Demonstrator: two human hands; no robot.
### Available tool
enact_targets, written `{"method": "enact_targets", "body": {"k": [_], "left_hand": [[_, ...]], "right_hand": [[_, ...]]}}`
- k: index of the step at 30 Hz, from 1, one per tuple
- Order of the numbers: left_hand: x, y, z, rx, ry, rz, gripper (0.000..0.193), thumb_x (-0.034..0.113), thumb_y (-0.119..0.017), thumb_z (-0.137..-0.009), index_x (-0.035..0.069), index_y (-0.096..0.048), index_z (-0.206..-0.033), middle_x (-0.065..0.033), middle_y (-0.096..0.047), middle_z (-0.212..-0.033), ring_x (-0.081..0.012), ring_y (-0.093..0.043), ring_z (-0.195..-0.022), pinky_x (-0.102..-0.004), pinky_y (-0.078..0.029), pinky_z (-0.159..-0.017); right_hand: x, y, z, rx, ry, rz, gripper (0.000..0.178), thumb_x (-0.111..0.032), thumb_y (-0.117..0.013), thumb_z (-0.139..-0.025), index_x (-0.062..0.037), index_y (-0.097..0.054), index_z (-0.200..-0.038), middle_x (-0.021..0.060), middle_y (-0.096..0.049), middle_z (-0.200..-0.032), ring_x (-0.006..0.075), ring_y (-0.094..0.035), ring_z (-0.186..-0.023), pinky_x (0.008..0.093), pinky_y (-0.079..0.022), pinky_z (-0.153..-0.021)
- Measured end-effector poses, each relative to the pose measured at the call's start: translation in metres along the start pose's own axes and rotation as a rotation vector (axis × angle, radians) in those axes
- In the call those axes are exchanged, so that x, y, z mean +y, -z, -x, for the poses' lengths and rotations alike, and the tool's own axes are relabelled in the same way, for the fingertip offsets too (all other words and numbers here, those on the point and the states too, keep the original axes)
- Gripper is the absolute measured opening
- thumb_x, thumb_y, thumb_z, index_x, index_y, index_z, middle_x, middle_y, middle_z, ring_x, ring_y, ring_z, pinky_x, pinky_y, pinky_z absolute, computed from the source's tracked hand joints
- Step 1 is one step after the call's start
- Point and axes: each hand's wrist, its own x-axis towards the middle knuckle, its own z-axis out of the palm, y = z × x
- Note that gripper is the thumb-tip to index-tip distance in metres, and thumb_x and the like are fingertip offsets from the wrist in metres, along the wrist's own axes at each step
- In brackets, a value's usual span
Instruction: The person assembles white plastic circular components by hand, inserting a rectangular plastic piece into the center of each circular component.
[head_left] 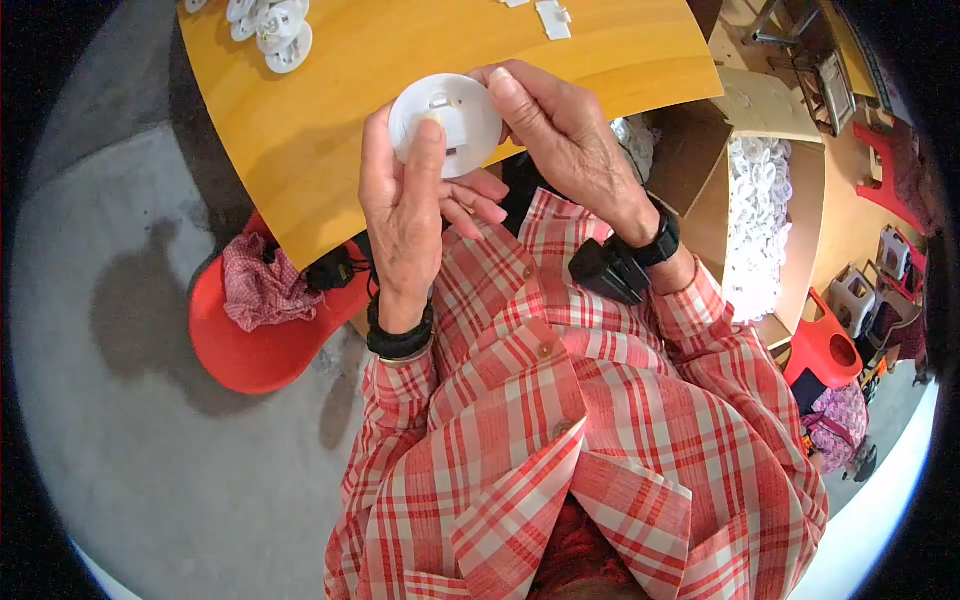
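Observation:
A white round plastic disc (478, 115) with a raised rectangular part and small slots is held up between my two hands, just over the near edge of the table. My left hand (405, 205) grips its left side, with the thumb pressed on the face and the fingers behind. At the disc's upper right rim, my right hand (565, 135) pinches the edge between thumb and fingers. The right fingertips are partly hidden behind the disc.
The yellow wooden table (340, 110) bears a pile of white round plastic parts (282, 30) and a flat white piece (554, 20). To the right stands a cardboard box (808, 210) full of clear plastic parts (758, 225). A red stool (245, 355) holds a checked cloth (265, 285).

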Motion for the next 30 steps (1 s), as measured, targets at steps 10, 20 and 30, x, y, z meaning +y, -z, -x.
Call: {"method": "enact_targets", "body": {"k": [10, 20, 30], "left_hand": [[-0.003, -0.004, -0.006, 0.120, -0.053, 0.035, 0.029, 0.027, -0.055, -0.090, 0.001, -0.047, -0.102, -0.0110, -0.061, -0.072, -0.0133, -0.057, -0.041, -0.0178, -0.038, -0.029], [-0.026, -0.009, -0.014, 0.095, -0.002, -0.038, 0.034, 0.032, -0.055, -0.090, 0.003, -0.047, -0.104, -0.0084, -0.059, -0.068, -0.0095, -0.052, -0.038, -0.0177, -0.035, -0.030], [-0.010, 0.069, -0.059, 0.187, -0.133, -0.505, 0.045, 0.037, -0.060, -0.087, 0.001, -0.051, -0.112, -0.0090, -0.060, -0.080, -0.0157, -0.061, -0.069, -0.0270, -0.047, -0.062]], "right_hand": [[-0.002, -0.006, 0.008, -0.016, 0.062, 0.109, 0.028, -0.023, -0.060, -0.086, 0.0004, -0.058, -0.101, 0.0123, -0.057, -0.068, 0.0203, -0.055, -0.057, 0.0305, -0.045, -0.053], [0.007, 0.002, 0.012, -0.005, -0.046, 0.164, 0.021, -0.015, -0.061, -0.082, 0.0006, -0.057, -0.095, 0.0139, -0.055, -0.068, 0.0194, -0.055, -0.058, 0.0301, -0.044, -0.052], [0.044, 0.115, 0.048, 0.674, -0.161, -0.165, 0.013, -0.011, -0.057, -0.086, -0.0021, -0.059, -0.096, -0.0022, -0.056, -0.083, 0.0059, -0.047, -0.069, 0.0198, -0.037, -0.065]]}}
